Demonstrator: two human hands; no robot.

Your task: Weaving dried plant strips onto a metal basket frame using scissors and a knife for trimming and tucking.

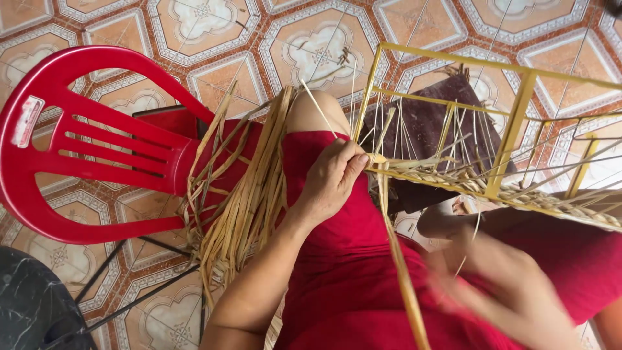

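The yellow metal frame (512, 139) is open like a box of thin bars, and a woven band of dry straw (518, 194) runs along its lower bar, with many loose thin strands standing up through it. Under the frame lies a dark brown board (424, 126).

The left hand (334, 181) is closed almost to a fist, at the left end of the woven band. Its fingertips pinch the straw where the band begins, at the corner of the frame. One long flat straw strip (402, 272) hangs down from this pinch and crosses the red cloth (343, 272) over the person's lap.

The right hand (512, 291) is lower and to the right of the left hand, under the frame. It is blurred, so I cannot tell how open it is or whether it holds something; a thin strand passes near it.

To the left of the left hand, a thick bundle of pale, flat, dry straw (249, 194) lies over the knee and hangs toward the floor. Further left stands a smooth red plastic chair (97, 146). The floor (311, 45) has orange tiles with pale patterns.
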